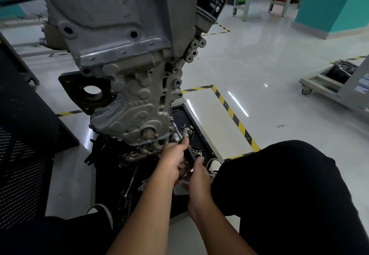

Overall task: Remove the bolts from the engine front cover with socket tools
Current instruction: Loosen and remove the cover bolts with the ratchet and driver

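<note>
Two bare forearms reach from the bottom edge toward the engine front cover [131, 103]. The right hand [199, 177] curls round the butt of the socket ratchet [184, 146]; the left hand [173, 155] grasps it higher, at the head. The ratchet's long axis slants up-left, its extension tipped at the cover's lower right corner. Right of the cover, a black tray [201, 135] of loose parts, then open floor [269, 87]. Left of the cover, a dark cabinet [22, 135] crowds close.

My only view is the head camera, looking forward and steeply down, close over the engine front cover [129, 103] and floor [269, 99].
</note>
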Tool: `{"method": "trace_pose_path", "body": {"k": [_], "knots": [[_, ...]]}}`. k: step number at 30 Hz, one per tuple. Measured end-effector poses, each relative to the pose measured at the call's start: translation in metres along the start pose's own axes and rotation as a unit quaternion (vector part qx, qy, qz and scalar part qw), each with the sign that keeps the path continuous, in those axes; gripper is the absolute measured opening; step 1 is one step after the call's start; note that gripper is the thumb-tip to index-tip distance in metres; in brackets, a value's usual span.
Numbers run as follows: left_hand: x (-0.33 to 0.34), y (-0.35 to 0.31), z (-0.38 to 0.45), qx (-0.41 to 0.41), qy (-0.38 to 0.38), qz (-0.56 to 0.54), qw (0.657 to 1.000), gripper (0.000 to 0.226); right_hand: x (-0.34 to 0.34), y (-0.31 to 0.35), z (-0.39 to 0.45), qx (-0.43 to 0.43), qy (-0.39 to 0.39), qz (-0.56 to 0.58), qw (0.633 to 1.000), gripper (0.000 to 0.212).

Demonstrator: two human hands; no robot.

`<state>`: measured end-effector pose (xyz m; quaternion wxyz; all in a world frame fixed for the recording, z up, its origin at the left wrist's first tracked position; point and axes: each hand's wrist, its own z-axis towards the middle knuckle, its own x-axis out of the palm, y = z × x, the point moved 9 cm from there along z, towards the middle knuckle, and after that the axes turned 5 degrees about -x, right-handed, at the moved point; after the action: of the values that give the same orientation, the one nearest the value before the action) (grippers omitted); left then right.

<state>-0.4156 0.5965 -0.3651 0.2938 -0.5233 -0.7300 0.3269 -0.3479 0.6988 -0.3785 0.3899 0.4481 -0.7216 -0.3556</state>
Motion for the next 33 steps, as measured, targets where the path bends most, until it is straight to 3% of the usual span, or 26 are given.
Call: {"method": "trace_pose_path", "body": {"k": [3,7,9,10,11,12,13,14,15,16,19,21,23,25,28,29,31,33], "knots": [[-0.003,0.002,-0.001,-0.015,0.007,0.013,1.0,0.029,0.009,-0.011,-0.001,0.058,0.02,0.095,0.994,0.054],[-0.006,-0.002,-0.003,-0.033,0.03,-0.023,0.999,0.031,0.024,-0.007,-0.003,0.04,0.049,0.157,0.986,0.04],[-0.004,-0.005,-0.004,-0.03,0.04,-0.042,0.998,0.028,0.019,0.001,0.001,-0.019,0.04,0.116,0.992,0.035],[-0.003,-0.006,-0.005,-0.031,0.046,-0.05,0.997,0.027,0.01,0.013,0.003,-0.092,0.025,0.026,0.995,0.035],[-0.002,-0.006,-0.005,-0.034,0.05,-0.056,0.997,0.027,0.005,0.027,0.002,-0.184,0.016,-0.1,0.978,0.039],[-0.002,-0.006,-0.005,-0.038,0.051,-0.058,0.996,0.028,0.003,0.038,-0.001,-0.273,0.007,-0.246,0.93,0.042],[-0.003,-0.006,-0.006,-0.043,0.051,-0.056,0.996,0.029,0.005,0.044,-0.005,-0.339,-0.008,-0.381,0.86,0.043],[-0.003,-0.006,-0.006,-0.047,0.049,-0.053,0.996,0.029,0.006,0.047,-0.006,-0.372,-0.031,-0.462,0.805,0.041],[-0.004,-0.007,-0.007,-0.049,0.046,-0.052,0.996,0.029,0.004,0.048,-0.006,-0.373,-0.048,-0.49,0.786,0.038],[-0.006,-0.007,-0.008,-0.05,0.042,-0.051,0.997,0.028,0.005,0.046,-0.004,-0.358,-0.046,-0.486,0.796,0.036],[-0.008,-0.008,-0.008,-0.039,0.037,-0.044,0.998,0.025,0.007,0.031,0.003,-0.274,0.021,-0.286,0.918,0.023],[-0.012,-0.01,-0.009,-0.022,0.032,-0.058,0.998,0.021,0.01,0.03,0.003,-0.246,0.022,-0.159,0.956,0.012],[-0.017,-0.011,-0.014,-0.004,0.017,-0.057,0.998,0.022,0.011,0.021,0.007,-0.174,-0.01,-0.051,0.983,0.018],[-0.024,-0.01,-0.022,0.016,-0.007,-0.047,0.999,0.017,0.017,0.001,0.011,-0.03,-0.026,0.111,0.993,0.032],[-0.04,-0.012,-0.043,0.052,-0.068,-0.028,0.996,0.011,0.034,-0.019,0.009,0.141,-0.009,0.31,0.94,0.036],[-0.048,-0.017,-0.05,0.071,-0.096,-0.019,0.993,0.011,0.035,-0.021,0.008,0.152,-0.005,0.32,0.935,0.035],[-0.067,-0.031,-0.066,0.116,-0.149,-0.004,0.982,0.011,0.028,-0.018,0.011,0.103,-0.009,0.253,0.962,0.035],[-0.085,-0.041,-0.078,0.137,-0.186,-0.003,0.973,0.012,0.009,0.006,0.02,-0.063,-0.042,0.044,0.996,0.039]]}}
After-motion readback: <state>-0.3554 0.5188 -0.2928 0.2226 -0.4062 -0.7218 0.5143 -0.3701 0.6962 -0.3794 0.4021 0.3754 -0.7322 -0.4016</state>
